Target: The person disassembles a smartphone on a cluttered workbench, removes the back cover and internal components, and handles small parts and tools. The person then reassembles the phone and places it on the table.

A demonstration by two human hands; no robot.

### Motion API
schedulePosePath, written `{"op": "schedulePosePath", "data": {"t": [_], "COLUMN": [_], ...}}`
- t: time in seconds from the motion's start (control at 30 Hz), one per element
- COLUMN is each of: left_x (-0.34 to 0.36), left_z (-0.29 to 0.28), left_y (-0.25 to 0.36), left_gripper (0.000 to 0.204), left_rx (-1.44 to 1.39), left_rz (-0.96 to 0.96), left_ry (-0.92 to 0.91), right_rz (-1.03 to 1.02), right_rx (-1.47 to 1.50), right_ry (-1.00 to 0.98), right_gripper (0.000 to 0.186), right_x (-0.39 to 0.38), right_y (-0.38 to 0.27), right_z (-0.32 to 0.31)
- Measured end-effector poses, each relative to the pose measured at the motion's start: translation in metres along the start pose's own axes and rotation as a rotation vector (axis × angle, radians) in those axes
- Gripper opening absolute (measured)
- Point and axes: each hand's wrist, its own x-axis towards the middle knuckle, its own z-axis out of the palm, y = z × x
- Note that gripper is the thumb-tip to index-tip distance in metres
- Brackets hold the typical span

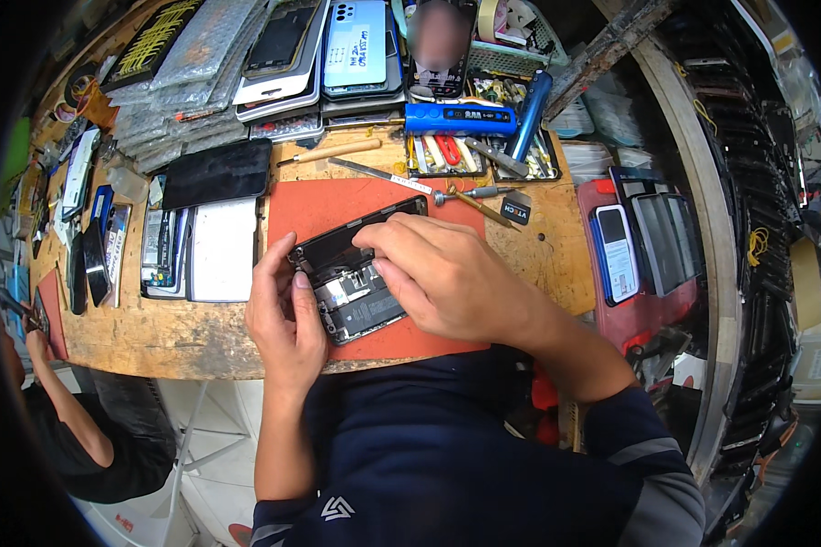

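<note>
An opened smartphone lies over the orange-red mat, its battery and inner boards exposed. Its lifted screen leans up along the far side, dark inner face toward me. My left hand grips the phone's left end, thumb on the near side and fingers by the screen's edge. From the right, my right hand reaches over the phone with thumb and forefinger bent together near the screen's inner face. Whatever lies between those fingertips, if anything, is hidden by the hand.
Beyond the mat lie a wooden-handled tool, a metal ruler, screwdrivers and a blue electric tool. Phone parts sit left; stacked phones stand behind. Another person's arm shows far left.
</note>
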Motion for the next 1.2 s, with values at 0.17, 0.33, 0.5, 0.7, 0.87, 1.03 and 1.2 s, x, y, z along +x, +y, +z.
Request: {"op": "schedulePosePath", "data": {"t": [0.17,0.33,0.5,0.7,0.87,1.03,1.2], "left_x": [0.001,0.002,0.001,0.001,0.005,0.007,0.009], "left_z": [-0.001,0.001,-0.003,0.008,-0.002,-0.005,-0.001], "left_y": [0.001,0.001,0.002,0.002,0.008,0.015,0.017], "left_gripper": [0.039,0.038,0.039,0.026,0.018,0.016,0.014], "left_rx": [-0.025,-0.013,-0.035,-0.171,0.038,0.111,0.144], "left_rz": [-0.027,0.02,-0.032,0.015,0.07,0.04,0.062], "left_ry": [-0.012,0.017,-0.024,0.091,-0.08,-0.197,-0.192], "right_rz": [-0.009,0.001,-0.003,-0.003,-0.027,-0.101,-0.022], "right_rx": [-0.014,-0.016,-0.003,-0.138,-0.149,-0.136,-0.138], "right_ry": [-0.007,-0.042,-0.046,-0.165,-0.264,-0.165,-0.132], "right_gripper": [0.027,0.028,0.028,0.021,0.02,0.024,0.03], "right_x": [0.002,0.004,0.006,0.011,0.016,0.018,0.009], "right_y": [0.0,-0.002,-0.003,-0.007,-0.015,-0.011,-0.01], "right_z": [0.002,0.0,0.0,-0.004,-0.005,0.001,0.002]}}
